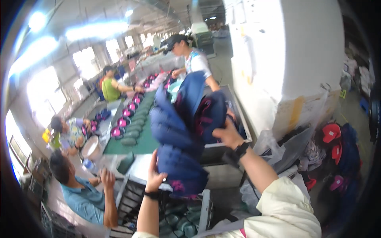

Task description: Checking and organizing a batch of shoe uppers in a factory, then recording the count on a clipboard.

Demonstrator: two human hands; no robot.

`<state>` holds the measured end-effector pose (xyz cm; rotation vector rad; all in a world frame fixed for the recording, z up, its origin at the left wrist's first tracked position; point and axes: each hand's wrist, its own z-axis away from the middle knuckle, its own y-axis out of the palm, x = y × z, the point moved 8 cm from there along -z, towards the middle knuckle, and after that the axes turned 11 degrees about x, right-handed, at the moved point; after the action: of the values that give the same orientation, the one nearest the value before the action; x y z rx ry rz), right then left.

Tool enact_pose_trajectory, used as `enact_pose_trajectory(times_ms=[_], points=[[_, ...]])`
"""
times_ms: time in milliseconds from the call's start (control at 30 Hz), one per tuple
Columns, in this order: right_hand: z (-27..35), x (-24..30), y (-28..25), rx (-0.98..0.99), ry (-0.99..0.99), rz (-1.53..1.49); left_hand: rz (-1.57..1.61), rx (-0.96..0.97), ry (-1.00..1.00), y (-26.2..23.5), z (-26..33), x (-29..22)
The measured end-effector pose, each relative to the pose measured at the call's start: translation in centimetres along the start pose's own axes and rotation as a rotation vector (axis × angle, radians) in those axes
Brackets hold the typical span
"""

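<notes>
In front of me I carry a tall stack of navy blue shoe uppers [174, 131], nested into one another and leaning, with pink showing on some of them. My left hand [154, 174] supports the stack at its lower left, thumb against the bottom pieces. On the right side my right hand [229, 136] grips it, fingers partly hidden behind the navy fabric. The stack covers part of the green-topped work table [149, 148], where dark green shoe lasts [129, 141] and navy-and-pink uppers [118, 132] lie in rows.
A crate of green lasts [182, 222] is below me. A person in a cap [194, 59] stands across the table; a person in blue [85, 198] sits at left, with others beyond. A white pillar [274, 75] rises at right, near red pieces [331, 133] and plastic bags [268, 148].
</notes>
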<state>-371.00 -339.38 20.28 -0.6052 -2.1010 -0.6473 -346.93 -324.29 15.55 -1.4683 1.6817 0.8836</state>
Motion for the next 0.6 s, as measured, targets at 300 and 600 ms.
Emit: enact_pose_trajectory(times_ms=[300,600], points=[[-9.1,-1.9,-7.5,0.001,-0.202,-0.087,0.062,0.023,0.072,-1.5,-10.7,5.0],[-12.7,-3.9,-16.9,-0.134,-0.219,0.092,-0.441,0.014,0.156,-1.4,-18.6,11.7]])
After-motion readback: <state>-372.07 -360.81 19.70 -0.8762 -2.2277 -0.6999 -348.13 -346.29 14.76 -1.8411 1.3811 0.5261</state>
